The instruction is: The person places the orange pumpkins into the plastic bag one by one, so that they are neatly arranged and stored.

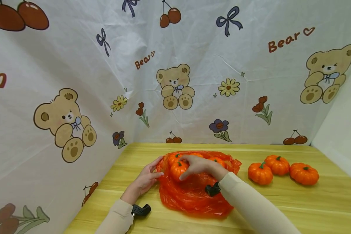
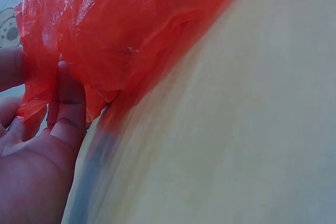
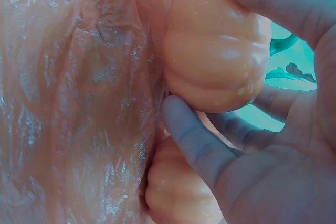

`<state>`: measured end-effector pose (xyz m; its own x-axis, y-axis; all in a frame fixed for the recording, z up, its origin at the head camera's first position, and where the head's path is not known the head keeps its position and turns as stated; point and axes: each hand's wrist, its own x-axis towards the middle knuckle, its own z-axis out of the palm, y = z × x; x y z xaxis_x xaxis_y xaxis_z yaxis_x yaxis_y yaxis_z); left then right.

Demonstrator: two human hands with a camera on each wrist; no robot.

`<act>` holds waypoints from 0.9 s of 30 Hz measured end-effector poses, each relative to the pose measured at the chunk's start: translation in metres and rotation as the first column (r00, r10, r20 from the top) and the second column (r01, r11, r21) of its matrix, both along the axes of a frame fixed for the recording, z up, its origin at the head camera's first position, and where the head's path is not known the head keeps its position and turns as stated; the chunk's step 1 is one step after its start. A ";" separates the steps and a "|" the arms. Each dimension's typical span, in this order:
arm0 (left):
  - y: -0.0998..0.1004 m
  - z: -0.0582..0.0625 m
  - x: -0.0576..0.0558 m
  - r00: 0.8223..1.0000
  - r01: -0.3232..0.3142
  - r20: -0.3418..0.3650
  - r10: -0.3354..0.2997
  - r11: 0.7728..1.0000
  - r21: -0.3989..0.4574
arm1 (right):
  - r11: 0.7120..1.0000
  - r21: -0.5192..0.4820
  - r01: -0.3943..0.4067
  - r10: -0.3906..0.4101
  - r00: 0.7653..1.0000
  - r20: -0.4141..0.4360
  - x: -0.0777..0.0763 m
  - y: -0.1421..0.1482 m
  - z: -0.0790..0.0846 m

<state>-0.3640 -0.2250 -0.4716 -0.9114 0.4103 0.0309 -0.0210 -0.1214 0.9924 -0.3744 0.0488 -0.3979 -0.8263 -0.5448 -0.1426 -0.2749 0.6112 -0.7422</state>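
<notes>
A red plastic bag (image 1: 193, 198) lies open on the wooden table with several small orange pumpkins in it. My left hand (image 1: 147, 178) holds the bag's left edge; in the left wrist view the thin film (image 2: 39, 77) runs between thumb and fingers. Inside the bag's mouth, my right hand (image 1: 196, 165) grips a pumpkin (image 1: 178, 171) with a green stem. The right wrist view has this pumpkin (image 3: 218, 51) between thumb and fingers, a second pumpkin (image 3: 181, 187) just below it. Other pumpkins, such as one at the back (image 1: 217, 161), are partly hidden by the right hand and film.
To the right of the bag, three pumpkins sit close together on the table: a near left one (image 1: 260, 174), a back one (image 1: 277, 164) and a right one (image 1: 304, 174). A cloth (image 1: 175, 123) printed with bears hangs behind the table (image 1: 283, 208) and along its left side.
</notes>
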 end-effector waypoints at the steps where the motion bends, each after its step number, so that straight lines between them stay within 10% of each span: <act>1: 0.000 0.000 0.000 1.000 0.000 0.002 0.000 1.000 0.002 | 1.000 0.004 0.000 0.000 1.000 -0.004 0.000 -0.001 -0.001; 27: 0.000 0.002 0.002 1.000 0.012 0.004 -0.012 1.000 0.012 | 0.995 0.028 0.092 -0.088 0.989 -0.116 0.009 -0.006 -0.014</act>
